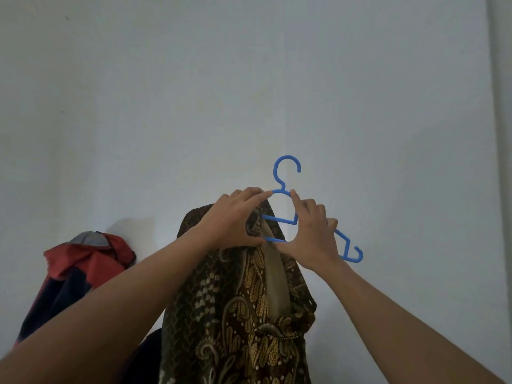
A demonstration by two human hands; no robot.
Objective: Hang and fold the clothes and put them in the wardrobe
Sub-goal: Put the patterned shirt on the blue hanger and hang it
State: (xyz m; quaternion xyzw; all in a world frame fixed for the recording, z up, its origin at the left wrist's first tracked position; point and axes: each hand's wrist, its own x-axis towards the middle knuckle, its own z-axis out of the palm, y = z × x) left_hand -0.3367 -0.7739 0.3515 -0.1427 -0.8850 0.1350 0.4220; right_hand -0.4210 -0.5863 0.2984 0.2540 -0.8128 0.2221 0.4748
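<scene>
A blue plastic hanger (285,176) is held up in front of a pale wall, hook upward. A brown batik shirt (238,306) with gold patterns hangs from its left side; its plain beige lining shows in the middle. My left hand (235,217) grips the shirt's top edge over the hanger's left arm. My right hand (310,234) grips the hanger's right arm, thumb on the lower bar. The hanger's right end (353,252) sticks out bare past my right hand.
A red, grey and navy jacket (80,267) lies bunched at the lower left against the wall. Something dark (151,347) lies low beside the shirt. A pale vertical strip (501,134) runs down the far right edge.
</scene>
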